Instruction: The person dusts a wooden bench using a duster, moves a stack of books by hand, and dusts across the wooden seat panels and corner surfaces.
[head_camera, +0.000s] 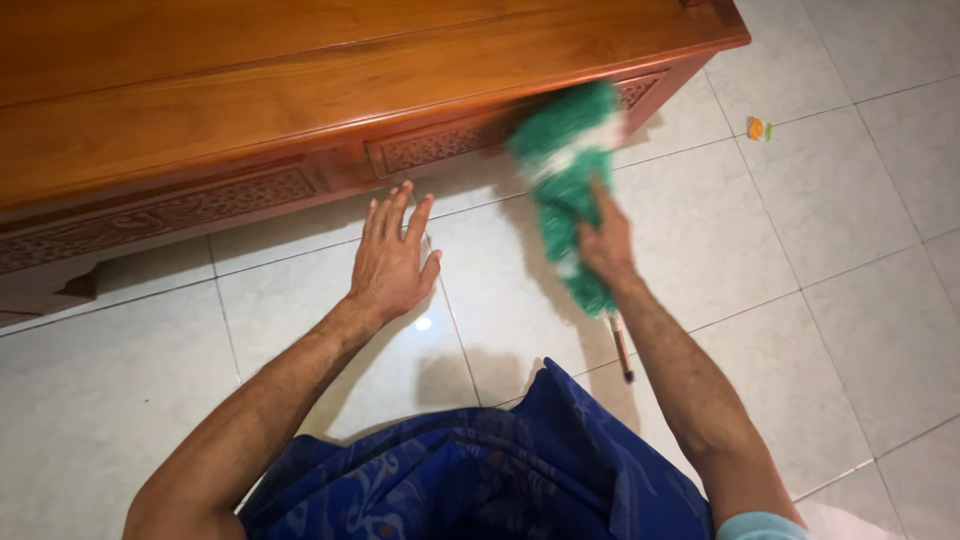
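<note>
Our right hand (605, 240) has its fingers clamped on a green feather duster (565, 170), whose blurred head touches the carved wooden cabinet (300, 110). Our left hand (392, 262) lies flat, fingers apart, on the white tiled floor (850, 200), near the cabinet.

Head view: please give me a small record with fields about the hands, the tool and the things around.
left hand: left hand flat on the tiled floor, fingers spread
right hand: right hand grips the green duster
duster: fluffy head blurred, at the carved lower edge of the wooden furniture
other: small orange object on the floor
clothing: blue patterned cloth
</note>
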